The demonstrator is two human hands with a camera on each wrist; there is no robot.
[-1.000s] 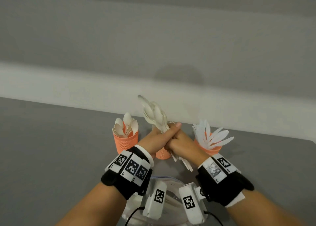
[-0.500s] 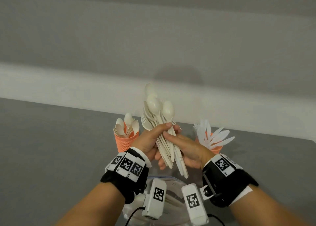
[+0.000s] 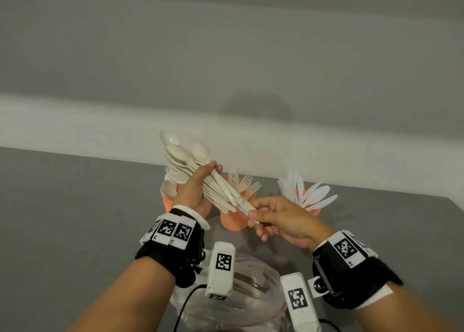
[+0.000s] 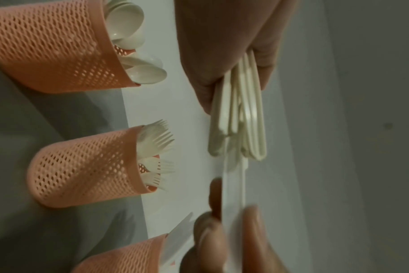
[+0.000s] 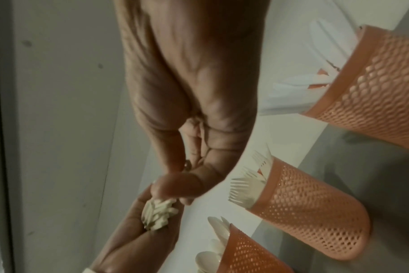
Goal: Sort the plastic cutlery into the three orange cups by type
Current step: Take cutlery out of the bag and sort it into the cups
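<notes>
My left hand point(image 3: 198, 188) grips a bundle of cream cutlery point(image 3: 200, 171), spoon and fork heads pointing up and left. The bundle's handle ends point(image 4: 240, 114) stick out below that hand. My right hand point(image 3: 273, 216) pinches the handle end of one whiter piece point(image 3: 247, 208) at the bundle's lower end; its head is hidden among the others. Behind the hands stand three orange mesh cups: the left cup point(image 3: 167, 203) holds spoons, the middle cup point(image 3: 233, 221) forks, the right cup point(image 3: 312, 208) white knives.
A clear plastic bag point(image 3: 251, 299) with more cutlery lies at the near table edge, under my wrists. The grey table point(image 3: 75, 218) ends at a pale wall ledge just behind the cups.
My hands have drawn apart. The bundle has tilted to the left in my left hand, and my right hand has slid down to the handle ends and pinched one white piece.
</notes>
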